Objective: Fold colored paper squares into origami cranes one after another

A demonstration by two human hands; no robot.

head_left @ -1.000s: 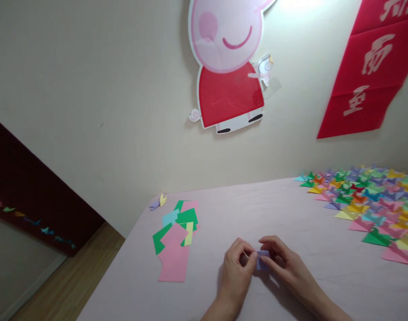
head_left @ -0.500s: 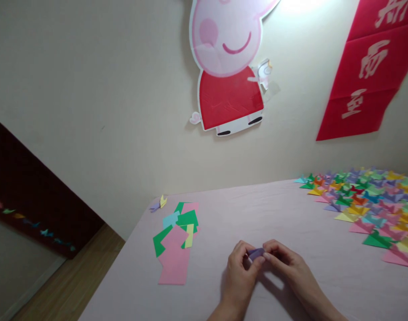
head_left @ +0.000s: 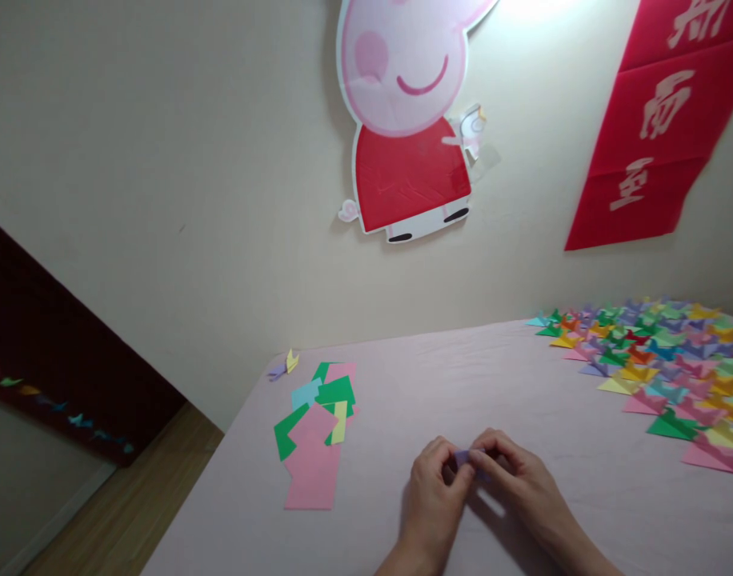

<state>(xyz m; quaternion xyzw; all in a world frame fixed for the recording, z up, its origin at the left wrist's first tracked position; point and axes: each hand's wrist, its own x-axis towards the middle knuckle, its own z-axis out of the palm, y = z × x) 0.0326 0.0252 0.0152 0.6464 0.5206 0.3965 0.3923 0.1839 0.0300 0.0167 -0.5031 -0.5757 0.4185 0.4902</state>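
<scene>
Probably for steadiness, left grip (head_left: 434,486) and right grip (head_left: 518,470) are pinching paper (head_left: 461,458); sheets (head_left: 312,476) are lying at its nine o'clock.

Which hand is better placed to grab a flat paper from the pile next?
Probably the left hand: the pile lies on its side, nearer to it than to the right hand. Both hands hold the purple paper, though.

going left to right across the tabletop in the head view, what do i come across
Loose coloured paper sheets → left hand → purple paper → right hand → rows of folded paper figures.
</scene>
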